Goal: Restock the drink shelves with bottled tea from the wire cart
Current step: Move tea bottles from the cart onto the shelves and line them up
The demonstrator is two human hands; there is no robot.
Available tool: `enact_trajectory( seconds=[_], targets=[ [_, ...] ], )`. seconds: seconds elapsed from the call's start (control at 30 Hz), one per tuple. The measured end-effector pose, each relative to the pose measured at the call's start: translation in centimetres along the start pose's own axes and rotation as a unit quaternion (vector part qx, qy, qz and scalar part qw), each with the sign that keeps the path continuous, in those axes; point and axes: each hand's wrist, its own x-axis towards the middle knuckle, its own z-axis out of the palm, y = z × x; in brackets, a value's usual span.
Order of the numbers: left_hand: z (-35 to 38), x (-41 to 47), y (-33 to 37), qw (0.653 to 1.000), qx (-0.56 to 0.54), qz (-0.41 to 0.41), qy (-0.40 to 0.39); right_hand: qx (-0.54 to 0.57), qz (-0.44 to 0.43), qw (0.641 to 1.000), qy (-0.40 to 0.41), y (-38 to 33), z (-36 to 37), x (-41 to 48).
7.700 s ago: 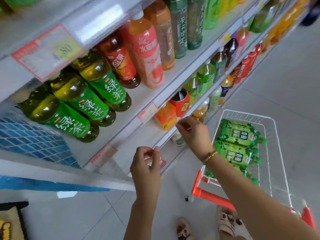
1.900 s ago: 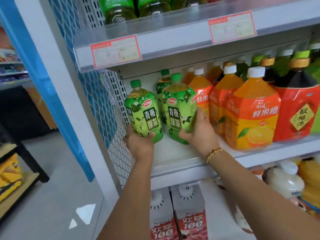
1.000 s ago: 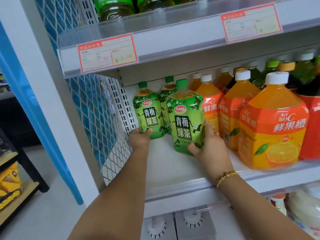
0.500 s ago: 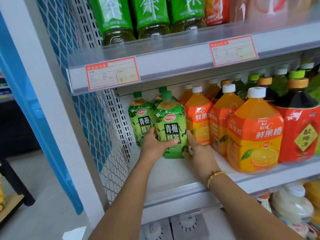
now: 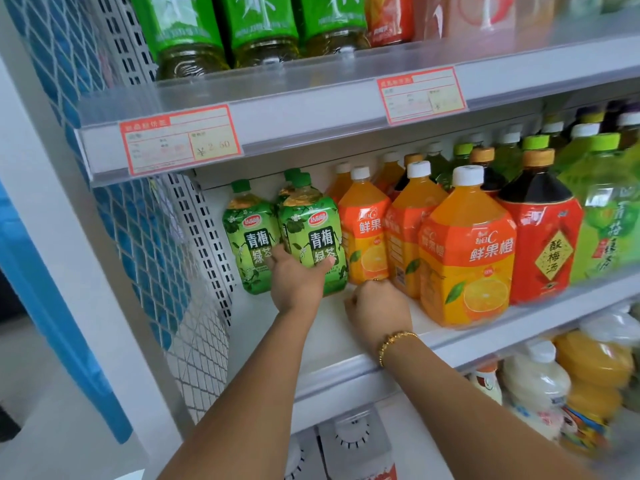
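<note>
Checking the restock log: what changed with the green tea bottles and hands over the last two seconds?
Both bottles moved back from the edge of the shelf. The left hand let go of the leftmost green tea bottle and now grips the front green tea bottle; the right hand released it and drew back. The orange juice bottles stayed put.
</note>
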Motion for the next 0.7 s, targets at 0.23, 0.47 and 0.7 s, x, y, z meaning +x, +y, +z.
enact_trajectory(
  seconds=[0.23, 0.47, 0.7],
  targets=[
    [-4.0, -2.9, -1.4, 0.994, -0.017, 0.037, -0.102, -0.029, -0.007, 0.994, -0.104, -1.1, -3.1, -1.0],
    [-8.0, -10.0, 1.8, 0.966, -0.236, 0.085, -0.058, -0.069, -0.149, 0.979, -0.122, -2.3, -15.4, -3.1],
    [-4.7, -19.2, 9.6, 0.874, -0.312, 0.201, -0.314, -0.049, -0.030, 0.990, -0.127, 9.7, -29.0, -12.1]
  ],
)
